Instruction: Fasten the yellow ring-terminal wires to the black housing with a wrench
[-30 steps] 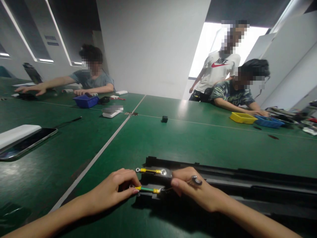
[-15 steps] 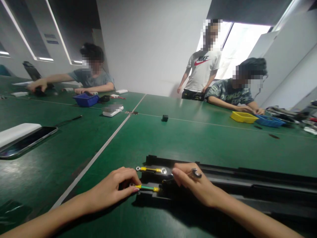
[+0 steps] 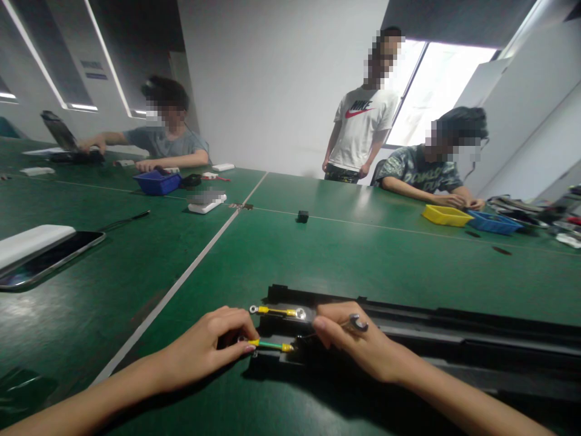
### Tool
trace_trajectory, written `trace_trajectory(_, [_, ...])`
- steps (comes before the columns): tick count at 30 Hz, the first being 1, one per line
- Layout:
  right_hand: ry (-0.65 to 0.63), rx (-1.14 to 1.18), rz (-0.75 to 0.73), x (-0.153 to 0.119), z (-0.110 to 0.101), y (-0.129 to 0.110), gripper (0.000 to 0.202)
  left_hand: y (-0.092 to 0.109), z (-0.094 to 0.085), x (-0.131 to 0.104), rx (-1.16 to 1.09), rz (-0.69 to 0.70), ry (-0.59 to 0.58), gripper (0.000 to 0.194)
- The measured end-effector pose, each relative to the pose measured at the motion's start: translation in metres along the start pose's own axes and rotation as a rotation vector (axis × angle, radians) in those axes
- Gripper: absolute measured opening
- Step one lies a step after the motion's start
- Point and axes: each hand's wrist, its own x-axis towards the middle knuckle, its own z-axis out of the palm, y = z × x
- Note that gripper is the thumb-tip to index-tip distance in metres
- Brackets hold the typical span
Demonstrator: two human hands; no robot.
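Observation:
My left hand [image 3: 227, 336] is closed in a pinch on the left end of a short green wire [image 3: 270, 345] with yellow sleeves. That wire's right end lies at the end of a long black metal profile [image 3: 445, 330]. My right hand [image 3: 351, 336] is closed around a wrench [image 3: 359, 323]. The wrench's open jaw shows above the hand; its other end points left toward the wire's right terminal, and whether it touches there I cannot tell. Farther back on the profile, a second short yellow-sleeved wire [image 3: 276, 310] has a ring terminal at its free left end.
A phone [image 3: 54, 260] and a white box [image 3: 31, 245] lie at left. A small black block [image 3: 302, 216] sits mid-table. Blue bin [image 3: 157, 181], yellow bin [image 3: 447, 215] and blue tray [image 3: 494, 221] stand farther back. Two people sit across; another person [image 3: 363, 121] stands.
My right hand has turned slightly with the wrench, whose jaw end has dipped a little. My left hand stays put. The standing person has shifted left; the left co-worker's arm has drawn in.

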Motion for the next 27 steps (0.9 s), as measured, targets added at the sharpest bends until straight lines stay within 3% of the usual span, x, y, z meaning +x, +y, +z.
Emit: trace_trajectory(27, [-0.041, -0.050, -0.069, 0.0004, -0.0014, -0.0038, 0.054, 0.0002, 0.0000, -0.0012, -0.005, -0.005, 0.004, 0.011])
